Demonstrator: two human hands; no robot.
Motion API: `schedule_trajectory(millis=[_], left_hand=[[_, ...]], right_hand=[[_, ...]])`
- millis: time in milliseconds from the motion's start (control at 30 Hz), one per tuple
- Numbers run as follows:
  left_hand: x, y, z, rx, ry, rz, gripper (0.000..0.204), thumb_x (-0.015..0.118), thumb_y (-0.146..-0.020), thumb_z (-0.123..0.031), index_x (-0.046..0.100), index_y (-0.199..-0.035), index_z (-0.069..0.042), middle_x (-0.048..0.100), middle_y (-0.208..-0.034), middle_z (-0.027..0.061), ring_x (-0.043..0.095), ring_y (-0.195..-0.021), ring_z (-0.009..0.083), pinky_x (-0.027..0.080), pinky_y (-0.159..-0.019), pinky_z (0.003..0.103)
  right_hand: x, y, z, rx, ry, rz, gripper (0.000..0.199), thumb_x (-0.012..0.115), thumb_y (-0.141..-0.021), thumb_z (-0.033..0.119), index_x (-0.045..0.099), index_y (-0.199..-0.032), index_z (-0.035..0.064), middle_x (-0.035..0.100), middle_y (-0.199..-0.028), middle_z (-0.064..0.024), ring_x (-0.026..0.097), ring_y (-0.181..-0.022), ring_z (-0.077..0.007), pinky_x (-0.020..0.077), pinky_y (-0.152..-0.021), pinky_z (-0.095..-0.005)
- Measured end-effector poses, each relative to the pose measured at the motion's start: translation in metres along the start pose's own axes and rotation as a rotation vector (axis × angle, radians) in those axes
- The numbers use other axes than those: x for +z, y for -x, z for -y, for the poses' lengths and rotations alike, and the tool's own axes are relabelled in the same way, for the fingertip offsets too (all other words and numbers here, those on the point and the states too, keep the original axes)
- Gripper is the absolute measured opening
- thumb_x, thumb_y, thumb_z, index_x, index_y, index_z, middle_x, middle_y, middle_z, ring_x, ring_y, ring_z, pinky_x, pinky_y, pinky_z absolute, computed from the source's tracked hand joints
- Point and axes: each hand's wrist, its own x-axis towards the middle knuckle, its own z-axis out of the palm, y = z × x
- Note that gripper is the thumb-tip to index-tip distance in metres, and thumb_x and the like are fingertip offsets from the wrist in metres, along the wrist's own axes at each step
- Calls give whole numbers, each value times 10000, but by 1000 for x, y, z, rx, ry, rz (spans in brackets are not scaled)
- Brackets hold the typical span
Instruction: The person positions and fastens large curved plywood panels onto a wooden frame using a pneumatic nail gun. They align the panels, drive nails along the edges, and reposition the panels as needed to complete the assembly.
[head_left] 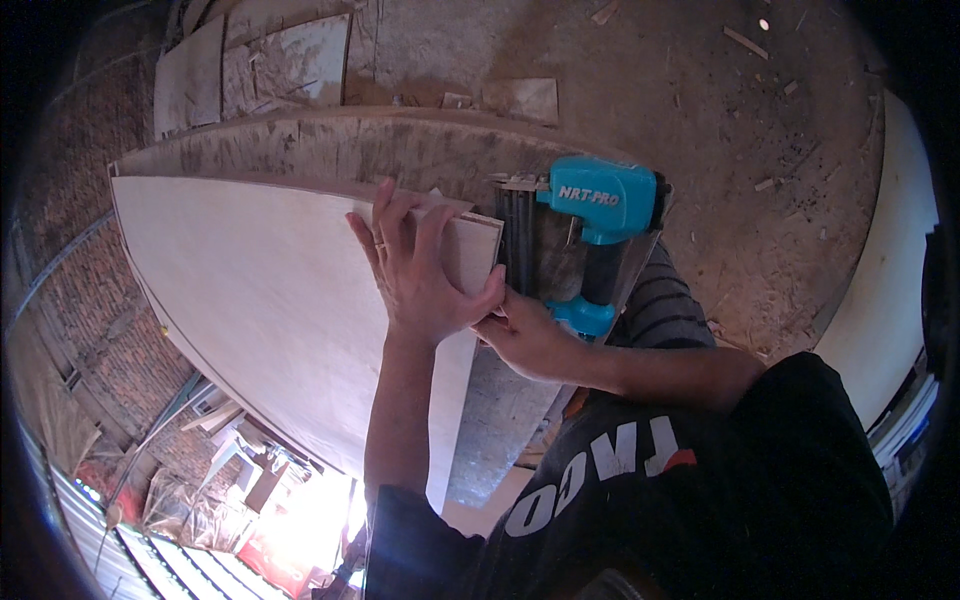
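Pressure from the left hand, spread flat with fingers splayed and nothing grasped, pins the pale thin plywood sheet at its right end. Beside it, the right hand clenches the handle of the turquoise-and-black nail gun, best kept square against the sheet's edge, the dusty floor beyond.

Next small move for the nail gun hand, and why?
Probably squeeze the trigger. The left hand presses flat on the pale thin plywood sheet at its end edge, and the right hand holds the turquoise and black nail gun against that edge, so the sheet looks braced.
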Motion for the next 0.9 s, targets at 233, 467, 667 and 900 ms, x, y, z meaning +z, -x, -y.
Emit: schedule_trajectory(millis=[233, 467, 667, 900], left_hand=[[8, 0, -3, -24, 6, -32, 690, 817, -647, -471, 615, -1249, -201, 464, -1372, 135, 252, -1571, 406, -22, -1265, 732], [11, 0, -4, -13, 47, -86, 666, 836, -625, -400, 618, -1215, -181, 505, -1310, 119, 382, -1489, 379, 16, -1280, 716], [12, 1, -6, -11, 83, -94, 645, 829, -629, -354, 611, -1197, -141, 519, -1282, 127, 471, -1406, 372, 47, -1279, 719], [9, -1, -9, 17, 125, -99, 680, 855, -621, -360, 600, -1202, -117, 535, -1284, 135, 491, -1396, 358, 72, -1297, 680]], right_hand=[[-10, 1, 22, 79, 159, 91, 335, 556, -1065, 195, 629, -1195, -105, 730, -1072, -289, 750, -1028, -402, 579, -900, -479], [-1, -2, -1, -26, 185, -9, 292, 604, -1037, 187, 667, -1005, -96, 720, -839, -240, 737, -754, -337, 548, -673, -450], [-2, -3, -4, -83, 242, -14, 268, 619, -1010, 173, 671, -992, -89, 723, -832, -250, 742, -742, -381, 549, -641, -470], [0, -3, -8, 2, 225, 3, 297, 602, -1025, 173, 677, -1107, -102, 745, -943, -278, 763, -888, -420, 590, -778, -482]])
